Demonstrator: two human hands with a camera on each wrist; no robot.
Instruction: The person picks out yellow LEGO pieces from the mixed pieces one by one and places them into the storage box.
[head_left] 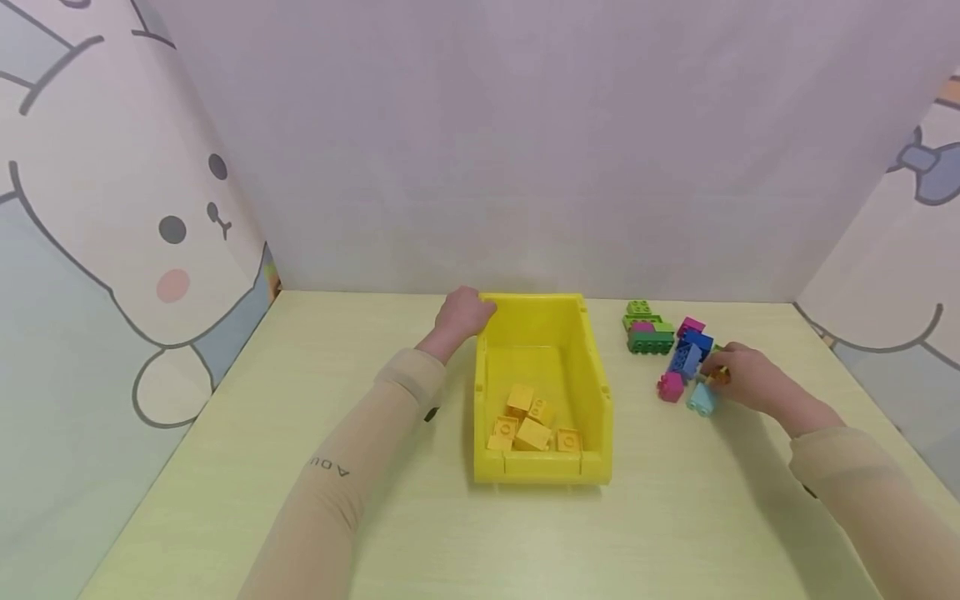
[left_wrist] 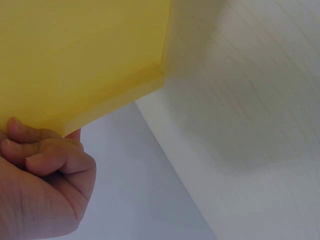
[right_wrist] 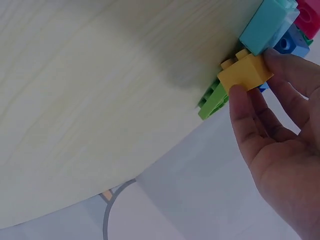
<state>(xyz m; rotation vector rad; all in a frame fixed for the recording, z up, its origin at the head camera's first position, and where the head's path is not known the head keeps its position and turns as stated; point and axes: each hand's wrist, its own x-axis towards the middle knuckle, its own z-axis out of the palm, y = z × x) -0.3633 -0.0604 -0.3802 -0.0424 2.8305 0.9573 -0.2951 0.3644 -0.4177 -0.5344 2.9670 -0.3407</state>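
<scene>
A yellow plastic bin (head_left: 528, 468) stands on the table with several yellow toy bricks (head_left: 533, 434) gathered at its near end. My left hand (head_left: 462, 312) grips the bin's far left corner, and in the left wrist view its curled fingers (left_wrist: 65, 157) lie at the rim. To the right, my right hand (head_left: 746, 379) is at the edge of a loose pile of bricks. Between thumb and fingers it pinches a yellow-orange brick (right_wrist: 245, 73), clearly seen in the right wrist view. A light blue brick (right_wrist: 267, 27) lies right beside it, and a green brick (right_wrist: 214, 100) shows behind.
Green bricks (head_left: 651, 342), blue bricks (head_left: 684, 360) and a pink brick (head_left: 671, 387) make up the pile right of the bin. A pale cloth wall (head_left: 525, 150) closes off the back, and printed cloth (head_left: 150, 250) hangs along the left side of the pale wooden table (head_left: 420, 525).
</scene>
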